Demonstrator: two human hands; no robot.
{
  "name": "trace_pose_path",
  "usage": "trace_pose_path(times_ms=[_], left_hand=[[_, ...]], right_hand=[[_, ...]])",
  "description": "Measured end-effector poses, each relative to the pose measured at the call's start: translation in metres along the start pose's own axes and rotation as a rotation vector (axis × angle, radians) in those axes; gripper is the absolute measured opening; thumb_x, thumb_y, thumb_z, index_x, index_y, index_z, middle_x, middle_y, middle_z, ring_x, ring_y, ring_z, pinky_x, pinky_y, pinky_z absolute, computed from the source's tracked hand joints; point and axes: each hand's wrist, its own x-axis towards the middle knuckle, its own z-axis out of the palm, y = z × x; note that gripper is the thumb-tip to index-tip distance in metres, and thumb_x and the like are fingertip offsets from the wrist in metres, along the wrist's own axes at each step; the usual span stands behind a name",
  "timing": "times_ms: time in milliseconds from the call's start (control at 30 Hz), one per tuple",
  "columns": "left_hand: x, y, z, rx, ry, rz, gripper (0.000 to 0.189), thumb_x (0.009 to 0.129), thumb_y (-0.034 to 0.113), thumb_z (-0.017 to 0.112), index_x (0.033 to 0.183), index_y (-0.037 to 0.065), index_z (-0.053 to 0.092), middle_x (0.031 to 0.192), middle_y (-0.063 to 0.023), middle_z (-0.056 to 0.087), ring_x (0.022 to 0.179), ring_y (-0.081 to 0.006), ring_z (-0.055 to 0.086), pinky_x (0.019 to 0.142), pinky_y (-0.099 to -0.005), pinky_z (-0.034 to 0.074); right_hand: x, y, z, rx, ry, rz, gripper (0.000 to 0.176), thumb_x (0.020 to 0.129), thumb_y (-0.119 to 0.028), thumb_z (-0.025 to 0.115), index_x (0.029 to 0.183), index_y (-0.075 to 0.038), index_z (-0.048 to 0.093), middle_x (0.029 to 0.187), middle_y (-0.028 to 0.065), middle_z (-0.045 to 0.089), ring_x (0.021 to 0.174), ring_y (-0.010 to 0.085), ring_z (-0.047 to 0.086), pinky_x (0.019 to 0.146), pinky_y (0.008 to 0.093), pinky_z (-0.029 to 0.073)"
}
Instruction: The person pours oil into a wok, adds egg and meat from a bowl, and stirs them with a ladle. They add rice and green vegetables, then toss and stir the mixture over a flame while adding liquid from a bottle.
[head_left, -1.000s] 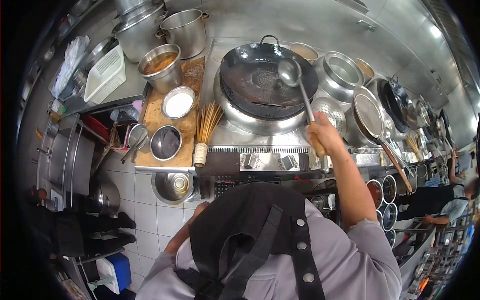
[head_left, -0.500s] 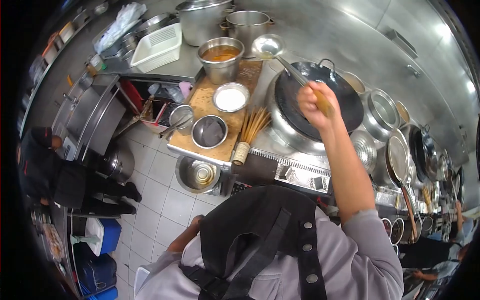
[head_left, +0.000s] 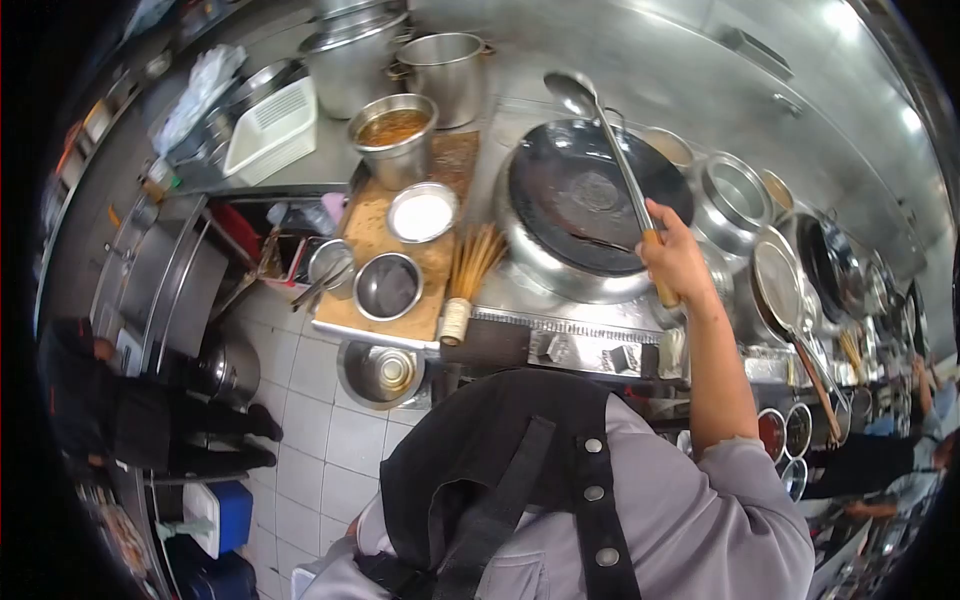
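Black wok (head_left: pixel 590 205) on the burner; steel sauce pot (head_left: pixel 392 130), white-powder bowl (head_left: pixel 422 212), bamboo brush (head_left: pixel 468 270) off to its left. Right hand (head_left: pixel 675 262) at the near rim, fisted tight round the ladle (head_left: pixel 617 165), scoop poised beyond the far rim.

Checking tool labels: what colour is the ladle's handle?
The ladle has a silver metal shaft and a tan wooden grip, held in the right hand; head view.

A: Location type?
B: Commercial kitchen. Big wok (head_left: pixel 560 205) on a steel range (head_left: pixel 560 325), stockpots (head_left: pixel 350 60), pans (head_left: pixel 790 290) along a stainless wall (head_left: pixel 700 70).
A: Anything else?
B: Tiled floor (head_left: pixel 300 420), seasoning bowls (head_left: pixel 422 212), person's apron (head_left: pixel 480 450).
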Motion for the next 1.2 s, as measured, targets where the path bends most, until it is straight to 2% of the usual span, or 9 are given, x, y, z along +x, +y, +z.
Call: trace_pose_path(times_ms=[67, 167, 300, 500, 667, 900, 1033, 1100, 1200], left_hand=[[0.015, 0.03, -0.004, 0.0, -0.016, 0.055, 0.042, 0.088, 0.04, 0.068, 0.115, 0.008, 0.071, 0.106, -0.0187, 0.073, 0.105, -0.0369, 0.068, 0.09, -0.0428, 0.054], [0.029, 0.09, -0.015, 0.011, -0.021, 0.122, 0.042, 0.088, 0.04, 0.068, 0.115, 0.008, 0.071, 0.106, -0.0186, 0.073, 0.105, -0.037, 0.068, 0.09, -0.0429, 0.054], [0.042, 0.195, -0.044, 0.052, -0.022, 0.164, 0.041, 0.088, 0.039, 0.068, 0.116, 0.008, 0.07, 0.105, -0.0184, 0.073, 0.106, -0.0373, 0.068, 0.091, -0.0431, 0.054], [0.086, 0.266, -0.03, 0.184, -0.043, 0.261, 0.038, 0.088, 0.033, 0.069, 0.114, 0.005, 0.068, 0.105, -0.0192, 0.071, 0.104, -0.0388, 0.067, 0.09, -0.045, 0.054], [0.103, 0.243, 0.012, 0.002, -0.171, 0.348, 0.029, 0.086, 0.03, 0.068, 0.101, 0.005, 0.072, 0.103, -0.0202, 0.071, 0.095, -0.0416, 0.068, 0.086, -0.0471, 0.055], [0.135, 0.185, 0.003, 0.235, -0.219, 0.379, 0.029, 0.085, 0.031, 0.069, 0.099, 0.006, 0.073, 0.102, -0.0202, 0.071, 0.094, -0.0417, 0.068, 0.085, -0.0473, 0.055], [0.17, 0.134, -0.03, 0.379, -0.114, 0.423, 0.029, 0.085, 0.032, 0.069, 0.098, 0.006, 0.073, 0.101, -0.0202, 0.071, 0.093, -0.0418, 0.069, 0.085, -0.0474, 0.055], [0.178, 0.103, -0.048, 0.469, -0.02, 0.471, 0.029, 0.084, 0.032, 0.069, 0.098, 0.007, 0.073, 0.101, -0.0202, 0.072, 0.093, -0.0418, 0.069, 0.084, -0.0475, 0.055], [0.144, 0.06, -0.072, 0.342, 0.029, 0.392, 0.032, 0.085, 0.035, 0.068, 0.096, 0.006, 0.074, 0.102, -0.0201, 0.072, 0.095, -0.041, 0.069, 0.086, -0.0475, 0.054]], right_hand=[[-0.032, 0.004, -0.026, -0.311, 0.087, 0.06, 0.07, 0.082, 0.0, 0.064, 0.149, -0.003, 0.043, 0.078, 0.0064, 0.061, 0.064, 0.0133, 0.057, 0.057, 0.0305, 0.046], [-0.066, 0.036, -0.061, -0.287, 0.146, 0.117, 0.072, 0.081, 0.0, 0.064, 0.149, -0.001, 0.043, 0.079, 0.0073, 0.062, 0.063, 0.014, 0.056, 0.059, 0.0314, 0.047], [-0.107, 0.052, -0.097, -0.032, 0.126, 0.195, 0.072, 0.082, -0.001, 0.063, 0.15, -0.002, 0.042, 0.078, 0.0059, 0.06, 0.061, 0.0122, 0.054, 0.056, 0.0288, 0.044], [-0.147, 0.068, -0.118, 0.136, 0.15, 0.244, 0.074, 0.08, 0.0, 0.065, 0.15, -0.002, 0.042, 0.082, 0.0073, 0.06, 0.061, 0.0122, 0.055, 0.055, 0.0293, 0.046], [-0.138, 0.081, -0.118, -0.017, 0.152, 0.249, 0.07, 0.081, -0.004, 0.065, 0.148, 0.0, 0.043, 0.079, 0.009, 0.061, 0.065, 0.0147, 0.059, 0.056, 0.0308, 0.048], [-0.076, 0.076, -0.064, 0.216, 0.145, 0.295, 0.058, 0.087, -0.006, 0.064, 0.141, -0.002, 0.043, 0.077, 0.0081, 0.058, 0.062, 0.0171, 0.058, 0.051, 0.0309, 0.049], [-0.05, 0.063, -0.021, 0.725, 0.036, 0.361, 0.035, 0.092, -0.007, 0.063, 0.124, -0.01, 0.05, 0.08, 0.0119, 0.06, 0.061, 0.0186, 0.059, 0.047, 0.0309, 0.046], [-0.035, 0.06, -0.003, 1.258, -0.197, 0.339, 0.027, 0.093, -0.007, 0.063, 0.116, -0.017, 0.051, 0.078, 0.0112, 0.059, 0.059, 0.0182, 0.057, 0.046, 0.0291, 0.042], [-0.013, 0.026, 0.045, 1.312, -0.372, 0.3, 0.015, 0.095, -0.011, 0.061, 0.108, -0.016, 0.054, 0.081, 0.0083, 0.057, 0.061, 0.0151, 0.053, 0.046, 0.0266, 0.039]])
